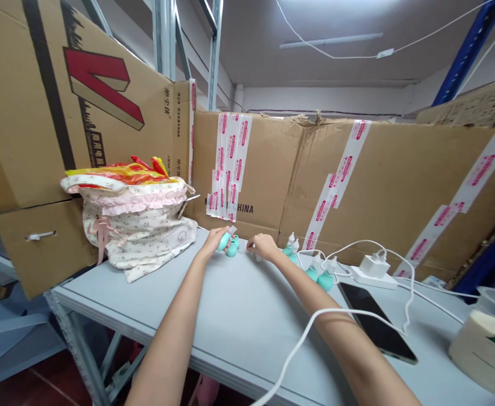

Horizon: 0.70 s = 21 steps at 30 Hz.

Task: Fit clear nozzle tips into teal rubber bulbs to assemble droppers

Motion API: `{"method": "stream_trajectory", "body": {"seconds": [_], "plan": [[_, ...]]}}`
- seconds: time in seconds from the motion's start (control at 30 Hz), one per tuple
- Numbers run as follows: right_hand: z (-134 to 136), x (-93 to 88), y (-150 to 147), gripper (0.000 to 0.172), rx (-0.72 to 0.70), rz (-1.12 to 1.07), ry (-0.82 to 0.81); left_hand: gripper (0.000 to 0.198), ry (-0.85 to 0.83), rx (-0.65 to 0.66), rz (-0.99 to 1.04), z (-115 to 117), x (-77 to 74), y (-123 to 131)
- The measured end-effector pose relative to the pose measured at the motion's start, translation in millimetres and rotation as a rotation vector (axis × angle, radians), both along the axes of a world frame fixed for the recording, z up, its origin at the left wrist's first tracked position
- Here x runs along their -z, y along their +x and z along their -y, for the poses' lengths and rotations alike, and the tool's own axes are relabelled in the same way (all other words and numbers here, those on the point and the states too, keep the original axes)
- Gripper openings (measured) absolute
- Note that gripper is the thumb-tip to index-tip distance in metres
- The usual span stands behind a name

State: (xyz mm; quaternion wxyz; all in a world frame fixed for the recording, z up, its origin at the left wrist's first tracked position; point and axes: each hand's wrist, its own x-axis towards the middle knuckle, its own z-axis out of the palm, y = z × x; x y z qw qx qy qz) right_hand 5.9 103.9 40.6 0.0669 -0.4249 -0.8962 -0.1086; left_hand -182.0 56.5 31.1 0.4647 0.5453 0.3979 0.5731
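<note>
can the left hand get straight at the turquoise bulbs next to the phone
Probably not straight across: the right hand and right forearm lie between the left hand and the turquoise bulbs beside the phone, and the left hand holds a similar bulb.

Left hand (213,242): well left of phone (376,321), holds teal bulb (224,242). Right hand (265,246): left of phone, fingers curled, grip unclear. Tipped bulbs (325,281) just left of phone, charger (373,265) behind, tub (486,355) right, bag (145,231) far left.
</note>
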Motion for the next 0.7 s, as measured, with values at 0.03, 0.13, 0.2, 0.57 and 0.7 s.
{"method": "stream_trajectory", "body": {"seconds": [0.03, 0.13, 0.2, 0.57, 0.7], "plan": [[-1, 0.7, -1, 0.016, 0.000, 0.011, -0.003, 0.040, 0.009, 0.007, -0.006, -1, 0.4, 0], [-4, 4.8, 0, 0.012, -0.006, 0.036, -0.009, 0.040, 0.012, 0.026, -0.026, 0, -1.0, 1], [-6, 8.7, 1, 0.008, -0.018, 0.050, -0.011, 0.041, -0.008, 0.011, -0.045, 4, -4.3, 2], [-13, 17.9, 10, 0.011, -0.059, 0.047, 0.003, 0.043, -0.011, -0.004, -0.080, 9, -7.8, 4], [-12, 18.6, 11, 0.012, -0.075, 0.042, 0.019, 0.043, -0.009, 0.019, -0.075, 5, -3.1, 2]]}}
